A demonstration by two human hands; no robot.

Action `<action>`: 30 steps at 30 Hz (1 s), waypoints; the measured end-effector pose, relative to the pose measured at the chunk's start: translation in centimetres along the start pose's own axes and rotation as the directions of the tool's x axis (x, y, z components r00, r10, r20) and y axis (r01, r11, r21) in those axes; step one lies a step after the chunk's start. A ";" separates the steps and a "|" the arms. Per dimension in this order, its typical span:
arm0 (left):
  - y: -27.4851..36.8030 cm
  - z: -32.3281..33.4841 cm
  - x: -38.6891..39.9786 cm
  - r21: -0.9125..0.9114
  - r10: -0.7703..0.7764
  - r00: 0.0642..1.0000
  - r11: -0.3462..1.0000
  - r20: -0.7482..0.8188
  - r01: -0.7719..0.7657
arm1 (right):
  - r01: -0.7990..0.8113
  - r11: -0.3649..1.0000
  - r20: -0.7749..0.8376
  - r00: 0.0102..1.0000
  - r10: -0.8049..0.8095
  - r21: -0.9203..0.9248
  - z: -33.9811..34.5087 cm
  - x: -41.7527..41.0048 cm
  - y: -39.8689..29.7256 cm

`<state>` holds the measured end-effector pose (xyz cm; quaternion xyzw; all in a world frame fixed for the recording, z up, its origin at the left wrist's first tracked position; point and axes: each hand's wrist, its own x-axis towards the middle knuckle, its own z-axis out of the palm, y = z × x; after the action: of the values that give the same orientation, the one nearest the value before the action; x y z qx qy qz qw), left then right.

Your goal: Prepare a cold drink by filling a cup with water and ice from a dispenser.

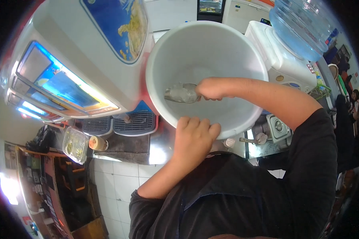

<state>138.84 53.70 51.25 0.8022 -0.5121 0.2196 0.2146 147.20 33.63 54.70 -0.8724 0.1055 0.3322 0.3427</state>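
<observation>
A large white plastic tub stands open in front of me. My right hand reaches down into it, closed around the handle end of a metal ice scoop. Clear ice fills the scoop, which points to the left; the handle itself is hidden by my fingers. More pale ice, hard to make out, seems to lie at the tub's bottom. My left hand grips the near rim of the tub, its fingers bent over the edge.
A drink dispenser with drip trays stands left. On the right are a water dispenser with a blue bottle and a lidded metal container. A clear plastic tray and a jar sit on the counter's left.
</observation>
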 end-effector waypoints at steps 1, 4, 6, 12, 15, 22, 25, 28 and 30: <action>-0.5 -0.3 0.3 -0.002 -0.009 1.000 1.000 -0.001 0.009 | 0.040 0.998 -0.044 0.998 -0.042 -0.043 -0.3 0.2 -0.1; -1.8 -1.0 1.8 -0.032 -0.017 1.000 0.999 -0.008 0.017 | 0.126 0.982 -0.099 0.985 -0.140 -0.139 -1.9 -0.3 -0.2; -2.8 -1.1 2.5 -0.029 -0.047 0.999 0.998 -0.012 0.047 | 0.129 0.984 -0.139 0.979 -0.147 -0.126 -2.9 -1.9 -1.3; -3.6 -1.6 5.7 -0.072 -0.033 0.999 0.997 -0.021 0.031 | 0.239 0.967 -0.346 0.903 -0.255 -0.089 -5.8 -10.1 -0.5; -3.6 -1.1 5.5 -0.062 -0.012 0.999 0.998 0.033 0.014 | 0.211 0.977 -0.443 0.878 -0.181 0.019 -5.7 -14.1 1.9; -0.7 4.0 1.2 -0.478 0.168 0.835 0.754 -0.524 -0.451 | 0.114 0.966 -0.549 0.835 0.035 0.234 -1.4 -21.3 10.6; 2.4 7.5 1.1 -0.807 0.253 0.923 0.453 -0.291 -0.379 | 0.123 0.975 -0.598 0.801 0.012 0.184 1.4 -22.5 14.7; 4.6 11.4 2.3 -0.927 0.082 0.989 0.346 -0.122 -0.143 | -0.014 0.968 -0.516 0.844 0.145 0.249 3.8 -21.9 18.4; 5.5 13.8 2.8 -0.940 0.023 1.000 0.339 -0.021 -0.027 | -0.071 0.971 -0.516 0.837 0.184 0.230 5.6 -20.9 20.1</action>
<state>136.73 41.67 42.30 0.5249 -0.5572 -0.1098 0.6341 120.22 21.53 54.65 -0.8819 0.2876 0.0866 0.3634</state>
